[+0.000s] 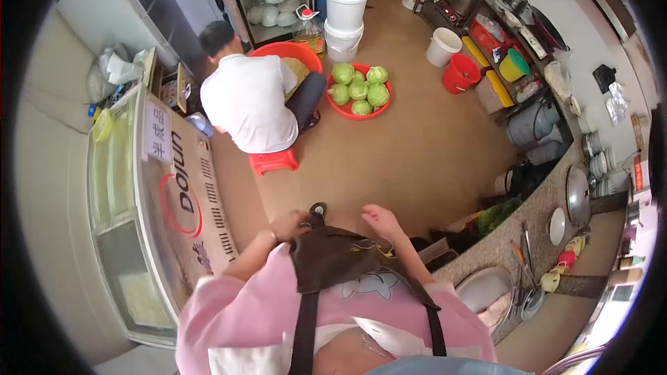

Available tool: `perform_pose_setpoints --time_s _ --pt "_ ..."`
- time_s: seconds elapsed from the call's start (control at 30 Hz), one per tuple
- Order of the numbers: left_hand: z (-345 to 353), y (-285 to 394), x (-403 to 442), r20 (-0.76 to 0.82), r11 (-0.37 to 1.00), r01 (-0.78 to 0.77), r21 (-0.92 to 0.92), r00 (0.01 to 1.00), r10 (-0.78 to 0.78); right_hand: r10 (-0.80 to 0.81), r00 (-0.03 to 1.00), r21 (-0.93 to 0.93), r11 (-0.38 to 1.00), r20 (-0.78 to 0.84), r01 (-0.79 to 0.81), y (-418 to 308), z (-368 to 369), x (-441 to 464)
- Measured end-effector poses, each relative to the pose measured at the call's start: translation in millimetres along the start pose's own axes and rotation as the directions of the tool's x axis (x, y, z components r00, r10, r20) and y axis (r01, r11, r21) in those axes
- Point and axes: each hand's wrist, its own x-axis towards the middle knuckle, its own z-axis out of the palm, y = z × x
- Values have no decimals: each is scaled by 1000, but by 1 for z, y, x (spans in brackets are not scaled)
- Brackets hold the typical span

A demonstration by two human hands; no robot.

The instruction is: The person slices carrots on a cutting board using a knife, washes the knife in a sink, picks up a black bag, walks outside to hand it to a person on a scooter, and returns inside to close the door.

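Observation:
A dark brown apron [323, 257] hangs over my pink top, with black straps running down both sides. My left hand [288, 224] is at the apron's upper left corner; its fingertips are blurred against the dark cloth, so a grip cannot be made out. To the right of the apron, my right hand [381, 220] is held over the floor with loosely bent, parted fingers and nothing visible in it.
A person [251, 101] sits on a red stool [274, 161] beside a large red basin [306, 55]. Several cabbages fill a red tray [359, 117]. A display fridge [187, 194] stands left; a stone counter [500, 257] with pans curves along the right.

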Motion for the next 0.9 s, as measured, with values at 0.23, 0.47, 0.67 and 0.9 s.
perform_pose_setpoints --time_s 0.23,0.47,0.67,0.9 --pt "-160 77 306 106 820 -457 345 887 449 453 792 637 763 -409 -107 110 -134 26" --pt "-178 177 522 55 871 -455 185 890 453 533 794 499 793 -291 -349 201 -305 102" --pt "-202 230 648 174 927 -342 -157 914 366 397 812 43 906 -427 -421 209 -530 297" --pt "-271 208 837 45 983 -184 -11 982 184 99 878 23 995 -468 -100 138 -736 539"
